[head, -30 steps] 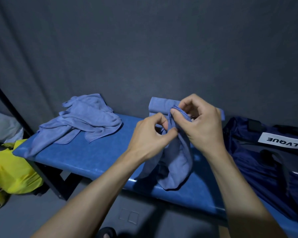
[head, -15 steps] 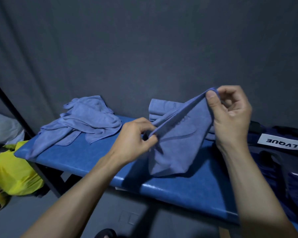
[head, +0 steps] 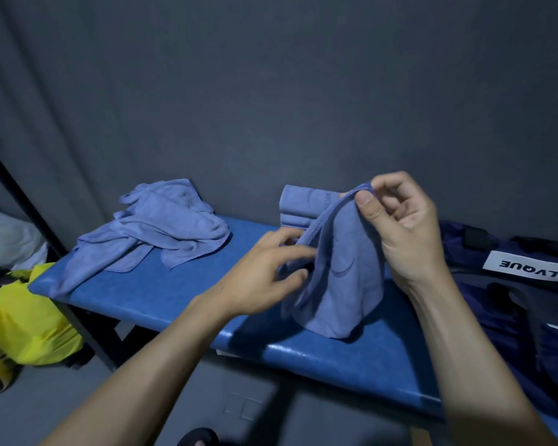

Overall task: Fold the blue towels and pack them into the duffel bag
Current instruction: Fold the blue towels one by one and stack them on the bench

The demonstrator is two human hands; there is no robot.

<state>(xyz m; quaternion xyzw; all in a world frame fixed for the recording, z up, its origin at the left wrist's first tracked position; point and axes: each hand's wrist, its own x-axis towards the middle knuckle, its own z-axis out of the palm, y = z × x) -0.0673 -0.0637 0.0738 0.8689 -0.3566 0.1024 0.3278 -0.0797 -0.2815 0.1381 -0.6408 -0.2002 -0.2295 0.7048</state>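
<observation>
A blue towel hangs over the blue bench, its lower edge resting on the padding. My right hand pinches its top corner between thumb and forefinger. My left hand is at the towel's left edge, fingers spread and blurred, touching the cloth without a clear hold. Behind the towel a stack of folded blue towels stands against the wall. A heap of loose blue towels lies on the bench's left part. The dark navy duffel bag, with a white label, sits at the right.
A yellow bag and a white bag lie on the floor to the left, beside a black slanted bar. A grey wall closes the back. A dark shoe shows at the bottom edge.
My left hand has loosened its pinch and slid along the towel's left edge. My right hand keeps the corner raised; the towel now hangs narrower and more upright.
</observation>
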